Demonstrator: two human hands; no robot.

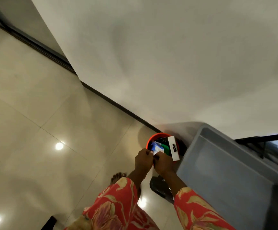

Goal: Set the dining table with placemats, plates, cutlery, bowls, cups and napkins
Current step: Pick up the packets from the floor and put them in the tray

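Tiled floor (pixel 35 113) | both hands (pixel 153 161) pinch wrapper (pixel 158 149) over orange bin (pixel 158 135)

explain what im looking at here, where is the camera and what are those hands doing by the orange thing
There is no machine here, only a person. The single picture comes from a wide-angle camera worn on their head, looking down, so the wall and floor look tilted. You see their two arms in red flowered sleeves. The left hand and right hand meet over an orange bin that stands on the tiled floor by the wall. Together they pinch a small white and blue wrapper. In the bin stands a white box and something green. To the right is a grey tub. A bare foot shows below.
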